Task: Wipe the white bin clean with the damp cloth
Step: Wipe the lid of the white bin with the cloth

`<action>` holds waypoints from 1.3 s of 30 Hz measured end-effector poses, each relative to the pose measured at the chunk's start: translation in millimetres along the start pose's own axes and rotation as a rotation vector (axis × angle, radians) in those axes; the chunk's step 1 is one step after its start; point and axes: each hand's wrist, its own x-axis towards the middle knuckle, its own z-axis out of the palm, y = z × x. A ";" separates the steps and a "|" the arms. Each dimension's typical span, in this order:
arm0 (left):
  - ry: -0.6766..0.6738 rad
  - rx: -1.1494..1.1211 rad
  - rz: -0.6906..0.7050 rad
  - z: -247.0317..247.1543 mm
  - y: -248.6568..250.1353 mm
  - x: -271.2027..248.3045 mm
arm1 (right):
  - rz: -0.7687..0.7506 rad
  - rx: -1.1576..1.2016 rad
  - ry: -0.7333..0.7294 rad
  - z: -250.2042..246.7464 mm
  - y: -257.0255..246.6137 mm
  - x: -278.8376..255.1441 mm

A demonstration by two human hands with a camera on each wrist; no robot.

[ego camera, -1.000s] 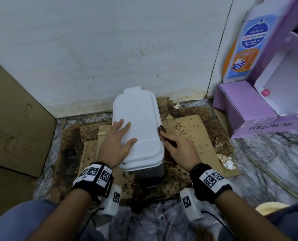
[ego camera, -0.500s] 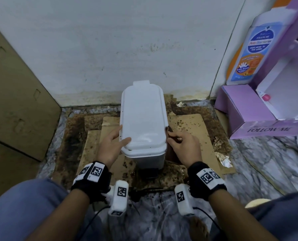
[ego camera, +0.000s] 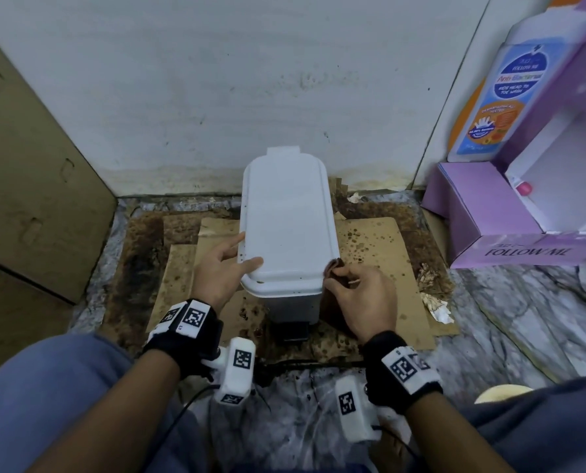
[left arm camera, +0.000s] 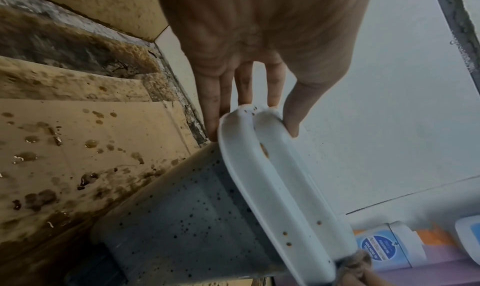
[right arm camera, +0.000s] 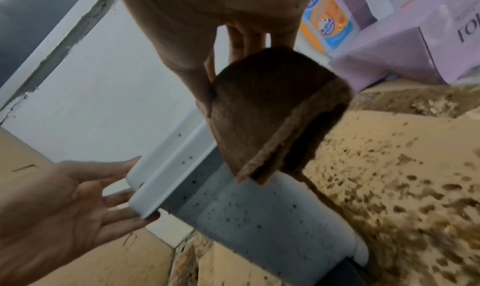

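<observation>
L hand (ego camera: 221, 268) is bracing, fingers straight, the light-looking, likely slippery white plastic pedal bin (ego camera: 286, 230) mid stained cardboard sheet (ego camera: 380, 254) by the back wall, R hand (ego camera: 363, 293) pinching brown damp cloth (right arm camera: 270, 114) at lid's near-right rim.

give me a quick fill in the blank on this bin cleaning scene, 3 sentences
1. The right hand grips a folded ____ cloth at the bin's side.
2. The left hand steadies the white bin with its thumb resting on the ____.
3. The bin stands on stained ____.

Missing words: brown; lid; cardboard
</observation>
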 end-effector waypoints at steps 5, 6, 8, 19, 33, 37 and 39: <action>-0.005 0.010 -0.003 0.4 0.4 -1.0 | 0.007 -0.006 -0.049 -11.0 -14.3 37.9; 0.001 0.012 -0.004 0.1 0.2 -0.5 | -0.001 -0.011 -0.056 -9.3 -14.6 40.6; 0.009 0.021 -0.005 -0.9 -1.9 1.0 | -0.001 -0.002 -0.070 -7.8 -12.7 37.6; 0.035 0.049 -0.021 -1.2 -0.6 -1.0 | -0.177 -0.104 -0.071 -4.6 5.3 -5.4; 0.043 0.066 -0.020 1.9 -2.4 1.4 | -0.620 -0.460 -0.096 -0.5 -10.5 -20.4; 0.054 0.088 -0.006 3.1 -0.9 1.2 | -0.628 -0.424 -0.146 12.9 -21.3 -23.1; 0.047 0.090 0.001 3.1 -0.7 0.3 | -0.617 -0.428 -0.142 10.0 -16.6 -24.1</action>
